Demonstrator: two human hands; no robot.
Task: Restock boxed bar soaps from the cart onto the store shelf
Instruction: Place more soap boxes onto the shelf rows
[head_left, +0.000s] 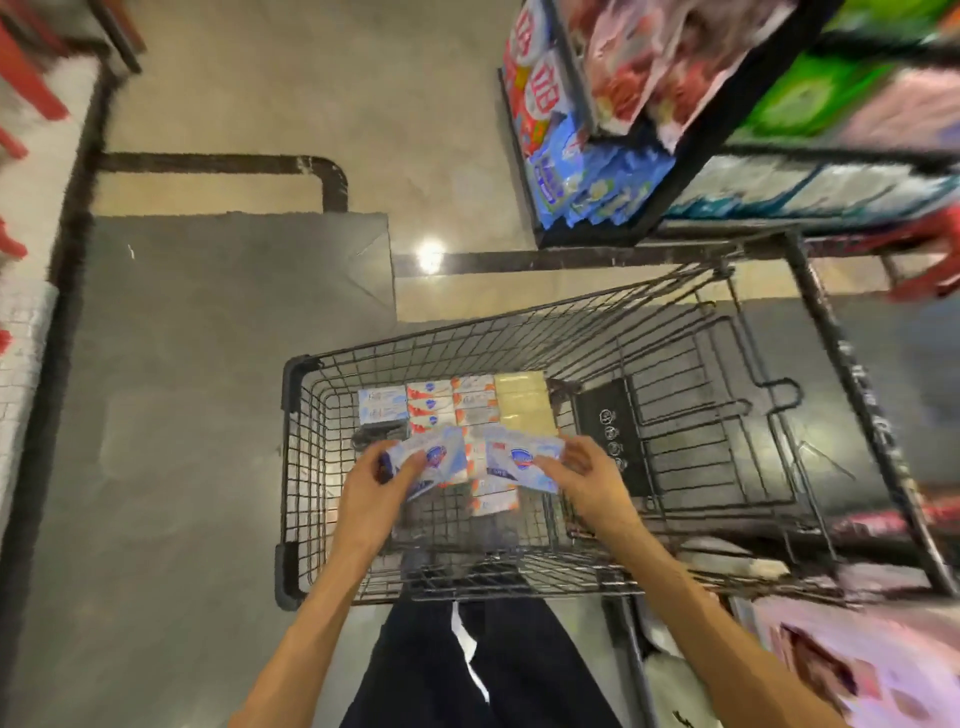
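The left hand (376, 480) is gripping one blue-white soap box (434, 457), fingers curled around its near end, and the right hand (582, 473) is gripping a second blue-white soap box (522, 460) in the same way. Both boxes are hanging just above the cart (296, 467), close to each other, w/ the printed faces turned up. So each grip is closed on a box, not released.

To do this step well, I think the person is needing a firm hold at the short ends, thumb on top & fingers under, because the cardboard looks smooth and can slide. Lifting straight up first is better, so the boxes are not catching on the wire wall of the cart.

Just beyond the grip, inside the basket, more boxed soaps are lying in rows: light blue boxes (382, 405) to the left of the grip, orange-white boxes (472, 400) ahead between the two hands, and pale yellow boxes (522, 402) ahead of the right hand. The stack looks tidy, so taking from the near row first is keeping the rest stable.

Further away, up & to the right of the right hand, the store shelf (691, 150) is standing w/ blurred packets on it. The exact soap place there I cannot tell, so the person is probably needing to look before swinging over.
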